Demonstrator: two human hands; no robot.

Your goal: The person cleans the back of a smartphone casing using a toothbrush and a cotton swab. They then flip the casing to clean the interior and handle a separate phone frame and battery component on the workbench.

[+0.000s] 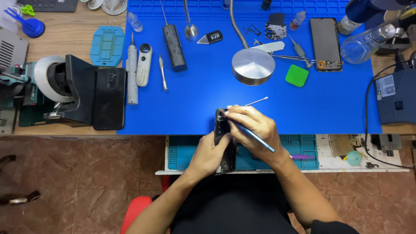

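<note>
An opened black phone body [224, 132] stands on edge at the near rim of the blue work mat [195, 104]. My left hand [209, 152] grips it from below and behind. My right hand [253, 125] holds a slim blue-handled tool [255, 138], its tip pressed into the phone's upper end. A thin white swab [256, 102] lies on the mat just beyond my right hand.
On the mat lie a round metal lamp base [253, 66], a green square pad [297, 75], a phone screen [326, 43], a small circuit board [275, 30], screwdrivers [131, 69] and a grey bar [174, 47]. A tape dispenser [52, 82] and black phone [110, 98] sit left. An open drawer [303, 151] is below.
</note>
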